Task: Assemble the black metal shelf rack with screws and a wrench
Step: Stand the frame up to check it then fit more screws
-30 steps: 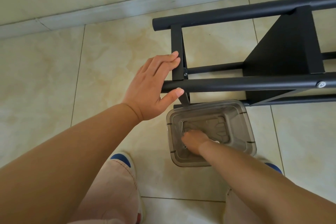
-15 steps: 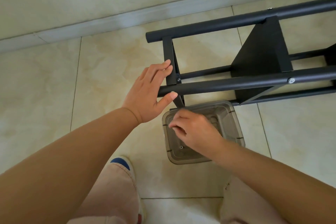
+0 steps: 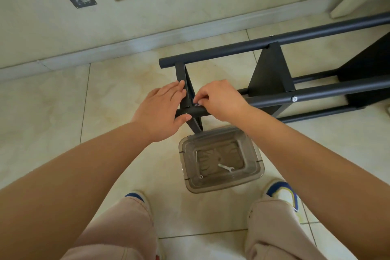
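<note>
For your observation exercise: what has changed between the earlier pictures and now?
The right hand left the plastic bin and rose to the rack joint, pinching a screw. The left hand stayed on the rack; the wrench remained in the bin.

the rack [image 3: 272, 48] is black metal with a matt, smooth painted coat; its round tubes catch only a dull sheen. a bright, shiny metal screw head [image 3: 294, 99] sits in one tube. the box [image 3: 258, 172] is smoky see-through plastic, smooth and slightly glossy, holding a shiny silver metal wrench [image 3: 226, 168]. the floor tiles [image 3: 52, 112] are glossy, polished and marbled. the trousers [image 3: 118, 236] are soft matt cloth.
</note>
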